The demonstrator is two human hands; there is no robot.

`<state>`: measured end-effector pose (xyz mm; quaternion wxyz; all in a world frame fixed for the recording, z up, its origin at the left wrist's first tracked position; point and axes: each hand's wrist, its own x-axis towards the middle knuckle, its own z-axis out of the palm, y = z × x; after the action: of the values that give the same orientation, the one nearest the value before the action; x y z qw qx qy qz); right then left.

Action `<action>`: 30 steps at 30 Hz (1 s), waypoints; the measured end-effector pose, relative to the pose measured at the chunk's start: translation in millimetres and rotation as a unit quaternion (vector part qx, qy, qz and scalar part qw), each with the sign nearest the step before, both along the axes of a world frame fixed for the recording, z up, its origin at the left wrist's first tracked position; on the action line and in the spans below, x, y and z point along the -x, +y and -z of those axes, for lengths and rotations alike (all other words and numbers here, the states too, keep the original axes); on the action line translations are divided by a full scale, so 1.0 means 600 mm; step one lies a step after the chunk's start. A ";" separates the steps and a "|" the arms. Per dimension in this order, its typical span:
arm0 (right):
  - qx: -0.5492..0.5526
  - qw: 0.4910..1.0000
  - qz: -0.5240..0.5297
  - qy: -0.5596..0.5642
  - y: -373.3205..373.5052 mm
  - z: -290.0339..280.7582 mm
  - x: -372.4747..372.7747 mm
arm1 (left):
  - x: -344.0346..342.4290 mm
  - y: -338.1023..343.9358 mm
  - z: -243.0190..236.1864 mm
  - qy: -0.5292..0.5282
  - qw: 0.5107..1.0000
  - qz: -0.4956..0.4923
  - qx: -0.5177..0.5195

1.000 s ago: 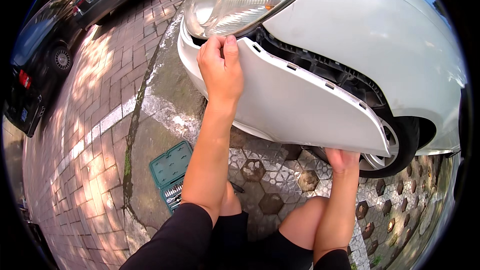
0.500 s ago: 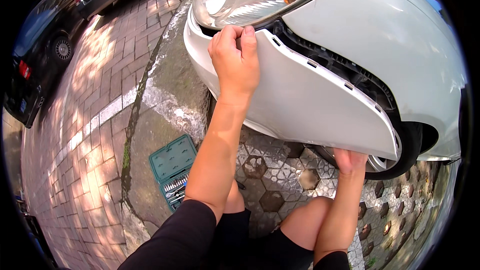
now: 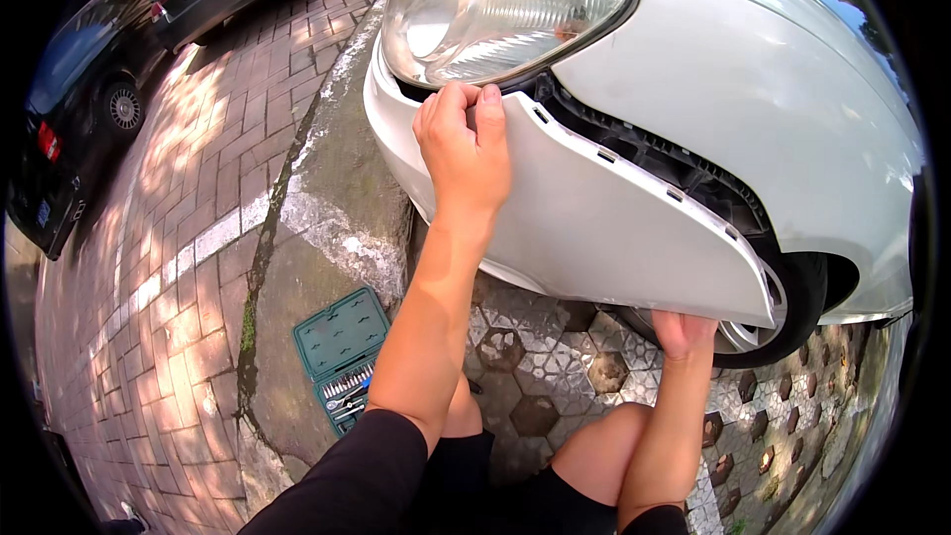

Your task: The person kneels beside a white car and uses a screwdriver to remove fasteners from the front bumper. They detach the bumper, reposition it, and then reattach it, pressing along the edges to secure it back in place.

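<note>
One white bumper cover [image 3: 614,238] fills the middle of the head view, its slotted upper edge sloping down rightward, apart from the fender [image 3: 733,69]. The left hand [image 3: 462,149] pinches that edge's upper end just below the headlight [image 3: 510,15]; the right hand [image 3: 684,334] holds the lower edge near the front wheel [image 3: 806,312], fingertips hidden. The panel looks smooth, its pointed corner overlapping the wheel.

Bare left hand [image 3: 461,151]: raised, fingers curled, thumb [image 3: 490,115] extended beside them. Bare left forearm [image 3: 428,307]: reaching forward, black cloth left sleeve [image 3: 362,471] behind it. Bare right hand [image 3: 684,333]: held lower, fingers mostly hidden. Bare right forearm [image 3: 671,426]: reaching forward. Bare right knee [image 3: 609,428]: bent, just beside the right forearm.
</note>
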<state>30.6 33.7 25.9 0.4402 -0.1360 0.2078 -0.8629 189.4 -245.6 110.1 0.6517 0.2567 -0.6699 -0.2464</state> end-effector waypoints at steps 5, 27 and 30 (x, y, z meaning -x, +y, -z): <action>0.008 1.000 -0.011 -0.007 -0.001 -0.003 -0.005 | 0.001 0.003 0.000 0.007 1.000 0.013 -0.012; 0.005 0.996 -0.073 0.047 0.016 0.066 0.009 | -0.019 -0.011 -0.007 -0.118 0.992 0.028 0.046; 0.050 0.994 -0.091 0.027 0.016 0.069 0.004 | -0.012 -0.016 -0.002 -0.120 0.992 0.023 0.027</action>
<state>28.1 43.5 -15.4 0.5040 -0.1996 0.1628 -0.8244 196.6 -254.9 111.4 0.5676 0.2515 -0.7552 -0.2102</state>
